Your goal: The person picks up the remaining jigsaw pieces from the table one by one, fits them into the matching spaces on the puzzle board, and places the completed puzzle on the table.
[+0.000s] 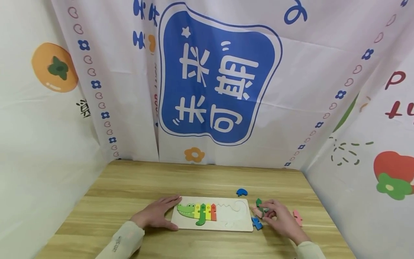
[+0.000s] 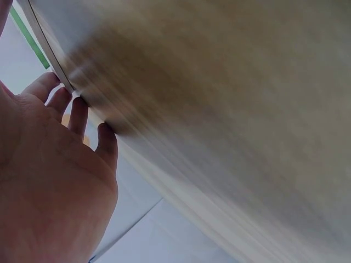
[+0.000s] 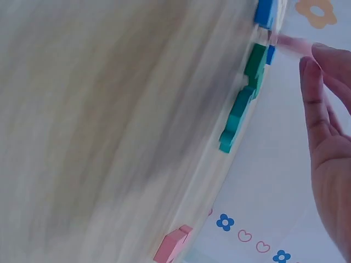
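Observation:
A pale wooden puzzle board (image 1: 237, 225) lies flat, with a green crocodile head (image 1: 185, 210) and yellow, green and red body pieces set in its left half. At the board's left edge rests my left hand (image 1: 156, 214), thumb and fingers spread along it. My right hand (image 1: 281, 219) is just off the right end, pinching a pale pink puzzle piece (image 3: 293, 45) between thumb and fingertips. Below that piece, a blue piece (image 1: 257, 223) lies against the board's right edge. Green pieces (image 3: 255, 66) lie close by the right fingers, partly hidden in the head view.
A curved blue piece (image 1: 242, 192) lies behind the board's upper right corner. Another pink piece (image 1: 298, 218) sits to the right of the right hand. The wooden table (image 1: 145, 180) is bordered by printed cloth (image 1: 129, 136) at the back and sides.

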A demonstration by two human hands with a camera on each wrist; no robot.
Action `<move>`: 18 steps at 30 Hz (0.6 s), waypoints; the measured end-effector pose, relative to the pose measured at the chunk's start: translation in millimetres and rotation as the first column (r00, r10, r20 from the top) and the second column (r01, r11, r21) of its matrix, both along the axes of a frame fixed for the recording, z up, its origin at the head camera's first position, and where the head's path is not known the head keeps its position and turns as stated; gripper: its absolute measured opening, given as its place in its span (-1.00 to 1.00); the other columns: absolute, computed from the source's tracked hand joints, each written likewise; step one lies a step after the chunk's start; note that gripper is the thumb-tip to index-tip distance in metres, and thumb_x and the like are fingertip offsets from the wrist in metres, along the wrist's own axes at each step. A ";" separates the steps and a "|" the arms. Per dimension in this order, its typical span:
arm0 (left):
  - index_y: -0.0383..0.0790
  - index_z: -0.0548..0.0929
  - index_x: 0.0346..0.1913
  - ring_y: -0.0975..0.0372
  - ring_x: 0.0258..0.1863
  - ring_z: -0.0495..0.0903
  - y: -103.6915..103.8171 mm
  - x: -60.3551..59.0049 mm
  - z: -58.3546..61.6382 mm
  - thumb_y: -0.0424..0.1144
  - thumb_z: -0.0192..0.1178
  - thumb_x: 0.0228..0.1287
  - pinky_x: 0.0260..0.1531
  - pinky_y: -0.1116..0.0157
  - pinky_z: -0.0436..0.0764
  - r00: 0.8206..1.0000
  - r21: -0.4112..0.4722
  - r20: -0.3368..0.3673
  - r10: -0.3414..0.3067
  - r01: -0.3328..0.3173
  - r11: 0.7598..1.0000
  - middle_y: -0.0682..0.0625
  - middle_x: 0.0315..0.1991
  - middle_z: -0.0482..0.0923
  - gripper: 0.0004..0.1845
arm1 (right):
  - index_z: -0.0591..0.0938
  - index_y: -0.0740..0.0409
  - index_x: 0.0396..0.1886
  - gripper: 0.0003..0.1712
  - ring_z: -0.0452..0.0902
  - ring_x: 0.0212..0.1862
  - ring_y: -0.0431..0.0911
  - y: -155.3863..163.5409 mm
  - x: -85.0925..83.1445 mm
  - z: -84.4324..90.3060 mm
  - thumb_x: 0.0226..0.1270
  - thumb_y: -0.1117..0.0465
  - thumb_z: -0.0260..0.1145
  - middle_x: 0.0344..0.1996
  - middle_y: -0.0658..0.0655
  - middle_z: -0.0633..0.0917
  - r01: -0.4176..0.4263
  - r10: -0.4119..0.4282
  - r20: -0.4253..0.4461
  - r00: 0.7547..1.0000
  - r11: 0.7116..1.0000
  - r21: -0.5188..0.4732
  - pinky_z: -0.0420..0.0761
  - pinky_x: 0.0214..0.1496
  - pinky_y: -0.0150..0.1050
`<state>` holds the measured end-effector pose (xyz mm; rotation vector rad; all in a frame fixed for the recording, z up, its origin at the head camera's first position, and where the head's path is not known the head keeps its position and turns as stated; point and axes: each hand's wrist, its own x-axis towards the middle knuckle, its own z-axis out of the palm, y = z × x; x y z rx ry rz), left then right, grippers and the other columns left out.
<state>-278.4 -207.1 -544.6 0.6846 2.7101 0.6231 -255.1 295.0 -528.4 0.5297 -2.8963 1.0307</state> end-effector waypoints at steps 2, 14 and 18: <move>-0.02 0.21 0.64 -0.19 0.59 0.15 0.4 -0.2 -0.8 0.40 0.45 0.04 0.41 -0.35 0.26 1.000 0.001 -0.001 0.000 0.000 1.000 -0.05 0.66 0.11 0.17 | 0.74 0.22 0.09 -0.57 0.60 -0.24 -0.32 -1.6 -1.6 -0.5 0.19 0.42 0.53 -0.01 0.15 0.66 0.009 -0.009 0.010 1.000 1.000 0.009 0.69 -0.19 -0.42; -0.06 0.23 0.63 -0.20 0.58 0.16 0.1 2.0 3.1 0.38 0.47 0.03 0.41 -0.35 0.26 1.000 0.017 -0.014 0.000 0.000 1.000 -0.07 0.65 0.14 0.17 | 0.71 0.08 0.20 -0.56 0.51 -0.28 -0.20 -27.5 -26.2 -3.2 0.33 0.24 0.49 -0.10 0.04 0.65 0.091 -0.095 0.021 0.995 0.988 0.128 0.56 -0.27 -0.28; -0.06 0.23 0.63 -0.20 0.58 0.16 1.4 1.2 3.3 0.38 0.47 0.03 0.41 -0.35 0.27 1.000 0.016 -0.014 -0.005 0.005 1.000 -0.07 0.65 0.14 0.17 | 0.75 0.09 0.14 -0.56 0.54 -0.22 -0.13 -38.7 -37.0 -5.7 0.24 0.26 0.54 -0.12 0.06 0.69 0.091 -0.067 -0.101 0.993 0.965 0.248 0.62 -0.16 -0.10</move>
